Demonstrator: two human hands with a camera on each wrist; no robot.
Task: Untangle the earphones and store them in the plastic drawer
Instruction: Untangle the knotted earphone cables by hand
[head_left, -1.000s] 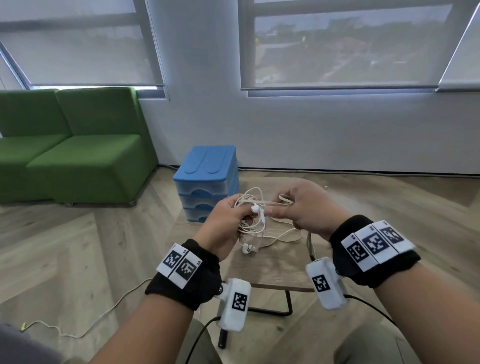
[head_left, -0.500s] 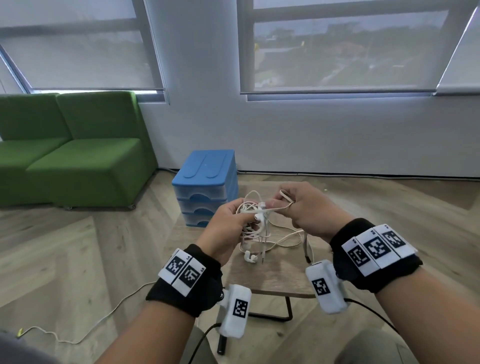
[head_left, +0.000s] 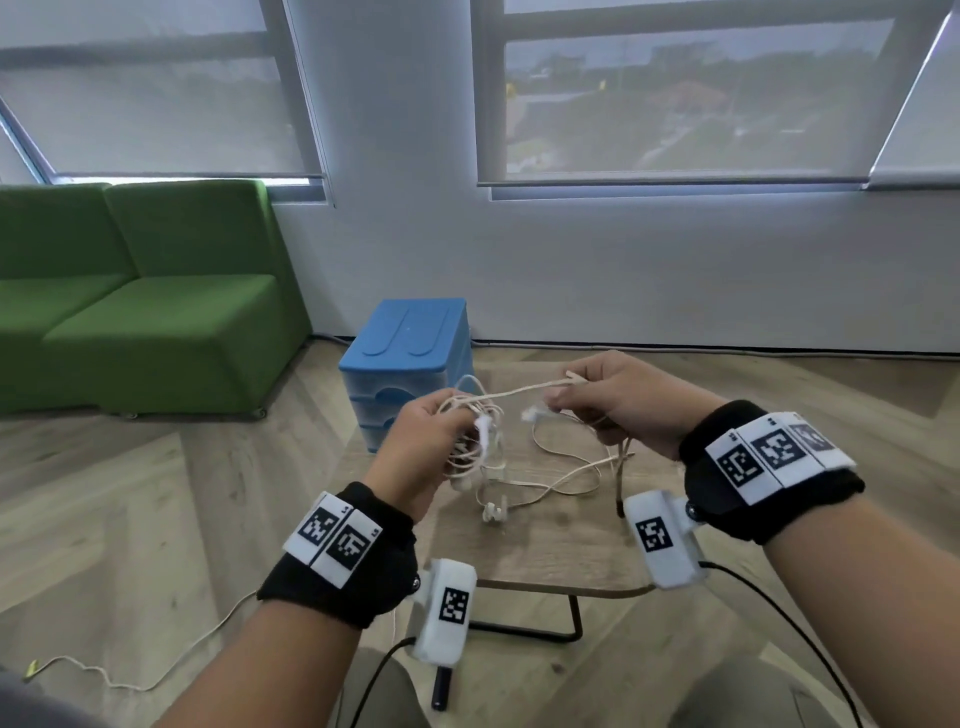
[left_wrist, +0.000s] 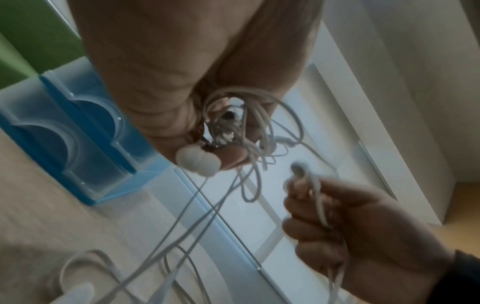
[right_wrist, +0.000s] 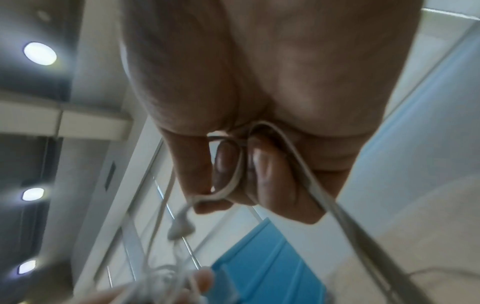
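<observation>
White tangled earphones (head_left: 478, 441) hang between my two hands above a small wooden table (head_left: 545, 540). My left hand (head_left: 426, 441) grips the knotted bundle of cable (left_wrist: 233, 127), with one earbud (left_wrist: 197, 162) poking out by the fingertips. My right hand (head_left: 613, 405) pinches a cable strand (head_left: 519, 389) and an earbud (head_left: 532, 414), held apart to the right; the cable (right_wrist: 233, 174) is wound round its fingers. Another earbud (head_left: 493, 512) dangles just above the tabletop. The blue plastic drawer unit (head_left: 410, 364) stands behind the left hand, drawers closed.
A green sofa (head_left: 130, 301) fills the left side. A white wall with windows runs behind. A loose cord (head_left: 130, 675) trails on the wooden floor at lower left. The table has a thin black metal frame (head_left: 524, 629).
My hands have moved apart, the right one pulling to the right and a little up. One strand is drawn taut between them, and more cable loops hang loose over the table.
</observation>
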